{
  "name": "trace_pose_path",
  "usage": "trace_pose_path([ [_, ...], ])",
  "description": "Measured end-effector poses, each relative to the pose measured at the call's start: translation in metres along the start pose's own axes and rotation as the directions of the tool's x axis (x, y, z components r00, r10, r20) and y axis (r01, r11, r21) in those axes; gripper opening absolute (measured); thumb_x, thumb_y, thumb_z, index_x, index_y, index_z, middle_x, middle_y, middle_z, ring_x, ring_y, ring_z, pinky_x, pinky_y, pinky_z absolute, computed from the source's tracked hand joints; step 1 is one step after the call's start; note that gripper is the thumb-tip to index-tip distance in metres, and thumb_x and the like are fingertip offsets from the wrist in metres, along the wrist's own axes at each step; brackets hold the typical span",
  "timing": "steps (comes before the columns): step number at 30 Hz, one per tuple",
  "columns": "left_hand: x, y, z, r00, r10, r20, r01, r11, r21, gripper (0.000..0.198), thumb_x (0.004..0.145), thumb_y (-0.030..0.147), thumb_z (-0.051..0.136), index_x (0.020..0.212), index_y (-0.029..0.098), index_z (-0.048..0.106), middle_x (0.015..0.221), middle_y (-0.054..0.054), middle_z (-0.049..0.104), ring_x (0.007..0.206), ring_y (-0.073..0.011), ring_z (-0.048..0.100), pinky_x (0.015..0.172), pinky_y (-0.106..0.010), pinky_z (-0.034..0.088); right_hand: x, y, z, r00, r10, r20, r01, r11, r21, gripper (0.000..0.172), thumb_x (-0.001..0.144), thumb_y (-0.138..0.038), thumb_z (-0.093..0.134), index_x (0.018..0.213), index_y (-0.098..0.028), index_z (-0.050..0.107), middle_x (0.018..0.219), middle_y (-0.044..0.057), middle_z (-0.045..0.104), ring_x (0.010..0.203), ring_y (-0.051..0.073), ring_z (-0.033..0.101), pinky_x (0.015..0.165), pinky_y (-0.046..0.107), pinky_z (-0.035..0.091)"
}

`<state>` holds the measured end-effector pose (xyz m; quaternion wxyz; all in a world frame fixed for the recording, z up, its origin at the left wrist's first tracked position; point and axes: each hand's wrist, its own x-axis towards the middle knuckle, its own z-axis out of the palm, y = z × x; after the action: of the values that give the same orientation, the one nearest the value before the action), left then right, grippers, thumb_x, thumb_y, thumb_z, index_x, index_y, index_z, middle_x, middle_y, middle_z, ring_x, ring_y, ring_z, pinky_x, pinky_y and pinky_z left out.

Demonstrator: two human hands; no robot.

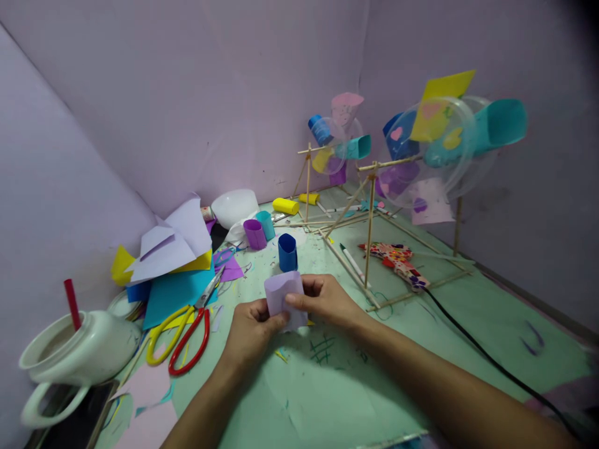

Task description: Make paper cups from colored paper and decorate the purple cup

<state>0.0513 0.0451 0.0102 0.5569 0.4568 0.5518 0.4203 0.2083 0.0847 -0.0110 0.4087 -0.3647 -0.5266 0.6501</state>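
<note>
Between both hands is a pale lilac paper tube (pixel 281 290), held upright above the table. My left hand (pixel 253 327) pinches its lower left side. Fingers of my right hand (pixel 327 299) close on its right side, the thumb pressed across the front. Just behind it stands a dark blue paper tube (pixel 287 254). Farther back, a purple paper tube (pixel 255 235) and a teal paper tube (pixel 266 224) stand side by side. Two yellow paper tubes lie on their sides near the wall, the nearer yellow paper tube (pixel 286 206) being larger in view.
Scissors (pixel 199 318) with yellow and red handles lie at left, beside stacked coloured paper (pixel 180 293) and a white pot (pixel 100 346). At right stand two stick-framed wheels, the larger wheel (pixel 444 149) nearer. A patterned glue gun (pixel 397 259) trails a black cord (pixel 486 352).
</note>
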Motion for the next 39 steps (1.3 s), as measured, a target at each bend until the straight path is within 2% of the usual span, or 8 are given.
trace_pose_path([
  [3, -0.002, 0.005, 0.0, 0.999, 0.048, 0.002, -0.048, 0.999, 0.021, 0.033, 0.05, 0.035, 0.08, 0.073, 0.011, 0.074, 0.068, -0.006, 0.072, 0.063, -0.0193, 0.061, 0.06, -0.028, 0.048, -0.001, -0.001, -0.001, 1.0, 0.0, -0.023, 0.0, 1.0, -0.01, 0.039, 0.061, -0.044, 0.076, 0.08, -0.01, 0.073, 0.073, 0.005, 0.07, 0.064, 0.016, 0.06, 0.062, 0.028, 0.045],
  [6, -0.003, 0.009, -0.002, 0.982, 0.179, -0.056, -0.175, 0.983, 0.057, 0.038, 0.055, 0.038, 0.077, 0.083, 0.013, 0.073, 0.074, -0.005, 0.072, 0.067, -0.0188, 0.061, 0.059, -0.026, 0.048, -0.001, -0.001, -0.001, 1.0, 0.009, -0.009, -0.009, 1.0, -0.018, 0.038, 0.06, -0.043, 0.077, 0.079, -0.01, 0.074, 0.07, 0.004, 0.069, 0.063, 0.016, 0.059, 0.062, 0.028, 0.045],
  [10, -0.003, 0.009, -0.006, 0.961, 0.239, -0.142, -0.226, 0.968, 0.105, 0.024, 0.062, 0.036, 0.072, 0.072, 0.015, 0.069, 0.054, 0.003, 0.059, 0.048, -0.0094, 0.047, 0.047, -0.02, 0.04, -0.001, -0.002, 0.0, 0.999, 0.023, 0.044, -0.022, 0.999, -0.023, 0.039, 0.058, -0.043, 0.079, 0.078, -0.01, 0.074, 0.065, 0.002, 0.068, 0.059, 0.014, 0.058, 0.06, 0.027, 0.045],
  [13, -0.003, 0.008, -0.008, 0.957, 0.243, -0.156, -0.226, 0.967, 0.12, 0.021, 0.064, 0.035, 0.07, 0.062, 0.015, 0.066, 0.044, 0.006, 0.047, 0.042, -0.0064, 0.036, 0.041, -0.018, 0.03, -0.003, -0.005, -0.001, 0.991, 0.022, 0.129, -0.02, 1.0, -0.017, 0.047, 0.057, -0.05, 0.079, 0.082, -0.01, 0.074, 0.068, 0.003, 0.068, 0.061, 0.015, 0.06, 0.062, 0.028, 0.046],
  [17, -0.002, 0.008, -0.009, 0.95, 0.261, -0.17, -0.239, 0.96, 0.144, 0.02, 0.064, 0.034, 0.07, 0.059, 0.015, 0.066, 0.044, 0.006, 0.046, 0.042, -0.0065, 0.035, 0.041, -0.019, 0.027, -0.005, -0.01, -0.008, 0.953, -0.014, 0.303, 0.028, 0.999, -0.042, 0.052, 0.062, -0.056, 0.075, 0.088, -0.011, 0.073, 0.075, 0.004, 0.068, 0.071, 0.017, 0.061, 0.068, 0.028, 0.047],
  [19, -0.003, 0.008, -0.01, 0.947, 0.272, -0.171, -0.246, 0.957, 0.154, 0.019, 0.064, 0.033, 0.07, 0.058, 0.015, 0.066, 0.044, 0.006, 0.047, 0.043, -0.0067, 0.035, 0.041, -0.019, 0.027, -0.004, -0.012, -0.01, 0.945, -0.025, 0.325, 0.043, 0.998, -0.046, 0.049, 0.065, -0.056, 0.073, 0.086, -0.012, 0.072, 0.074, 0.003, 0.066, 0.072, 0.016, 0.06, 0.069, 0.029, 0.046],
  [26, -0.007, 0.01, -0.009, 0.936, 0.309, -0.166, -0.276, 0.941, 0.197, 0.013, 0.064, 0.028, 0.069, 0.058, 0.016, 0.069, 0.045, 0.004, 0.049, 0.045, -0.0076, 0.037, 0.042, -0.019, 0.029, -0.002, -0.01, -0.007, 0.987, -0.077, 0.139, 0.087, 0.994, -0.072, 0.039, 0.066, -0.051, 0.074, 0.07, -0.012, 0.068, 0.063, -0.001, 0.059, 0.058, 0.011, 0.052, 0.057, 0.024, 0.041],
  [39, -0.009, 0.01, -0.007, 0.914, 0.382, -0.138, -0.342, 0.906, 0.25, 0.012, 0.066, 0.026, 0.068, 0.057, 0.017, 0.07, 0.043, 0.003, 0.052, 0.042, -0.0084, 0.041, 0.04, -0.02, 0.031, -0.006, -0.015, -0.002, 0.992, -0.122, 0.03, 0.125, 0.984, -0.13, 0.012, 0.065, -0.027, 0.071, 0.063, -0.016, 0.072, 0.056, -0.002, 0.06, 0.053, 0.01, 0.05, 0.052, 0.023, 0.038],
])
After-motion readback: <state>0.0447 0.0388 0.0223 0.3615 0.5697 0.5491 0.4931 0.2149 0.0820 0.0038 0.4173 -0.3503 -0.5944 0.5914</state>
